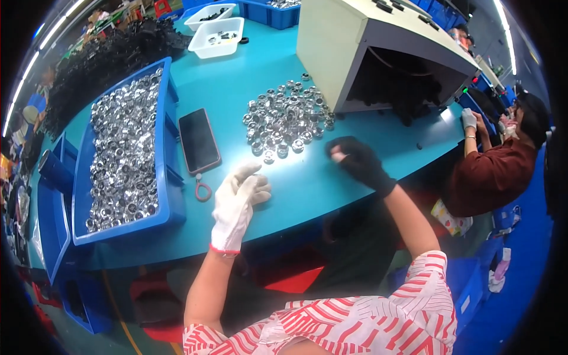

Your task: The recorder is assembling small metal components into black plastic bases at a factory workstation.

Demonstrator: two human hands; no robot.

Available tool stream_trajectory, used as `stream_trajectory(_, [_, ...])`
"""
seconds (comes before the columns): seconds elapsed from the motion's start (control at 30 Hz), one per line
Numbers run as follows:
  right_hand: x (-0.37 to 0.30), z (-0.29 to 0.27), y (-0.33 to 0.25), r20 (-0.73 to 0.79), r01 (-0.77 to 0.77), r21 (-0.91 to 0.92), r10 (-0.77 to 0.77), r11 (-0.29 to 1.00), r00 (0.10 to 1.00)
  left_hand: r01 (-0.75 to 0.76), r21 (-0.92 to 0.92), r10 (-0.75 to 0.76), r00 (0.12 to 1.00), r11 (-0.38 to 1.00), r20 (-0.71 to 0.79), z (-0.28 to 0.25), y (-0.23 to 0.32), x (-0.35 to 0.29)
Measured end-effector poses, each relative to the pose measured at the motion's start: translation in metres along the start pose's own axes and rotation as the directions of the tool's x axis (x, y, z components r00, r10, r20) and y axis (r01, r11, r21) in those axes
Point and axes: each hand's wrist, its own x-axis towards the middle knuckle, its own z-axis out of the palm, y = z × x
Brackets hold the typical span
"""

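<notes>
A loose pile of shiny silver ring-shaped parts (284,118) lies on the teal tabletop. Just below its near edge, my left hand (235,198), in a white glove, has its fingers curled together; whatever they may hold is hidden. My right hand (361,163) wears a black glove with bare fingertips and hovers at the pile's right side. Motion blurs its fingers, so I cannot see whether anything is in them. To the left stands a blue bin (167,204) filled with more of the silver parts. Between bin and pile lies a dark-screened phone (199,141) with a pinkish strap loop (203,190).
A beige open-fronted box (328,50) with dark contents stands at the back right. White plastic trays (216,47) sit at the far side. Heaped black parts (100,65) rise beyond the bin. Another person (497,171) works at the table on the right.
</notes>
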Motion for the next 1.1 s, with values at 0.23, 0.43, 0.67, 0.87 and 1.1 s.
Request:
stream_trajectory(0.23, [0.025, 0.100, -0.048, 0.103, 0.207, 0.082, -0.215, 0.975, 0.971, 0.020, 0.069, -0.021, 1.000, 0.997, 0.011, 0.007, -0.006, 0.003])
stream_trajectory(0.43, [0.026, 0.105, -0.037, 0.088, 0.042, 0.167, -0.057, 0.985, 0.994, -0.005, 0.052, 0.008, 0.999, 0.999, -0.045, 0.003, -0.007, 0.000])
stream_trajectory(0.67, [0.026, 0.102, -0.046, 0.277, -0.328, 0.715, 0.181, 0.617, 0.944, 0.007, 0.109, -0.004, 1.000, 0.994, -0.029, 0.010, 0.002, -0.004])
stream_trajectory(0.87, [0.020, 0.100, -0.051, 0.240, -0.288, 0.495, 0.190, 0.820, 0.952, 0.003, -0.071, -0.005, 0.999, 0.997, -0.036, -0.002, -0.002, -0.010])
stream_trajectory(1.1, [0.010, 0.105, -0.054, 0.301, -0.053, 0.389, -0.072, 0.920, 0.951, 0.053, -0.102, -0.057, 0.998, 0.993, -0.036, -0.001, 0.004, -0.015])
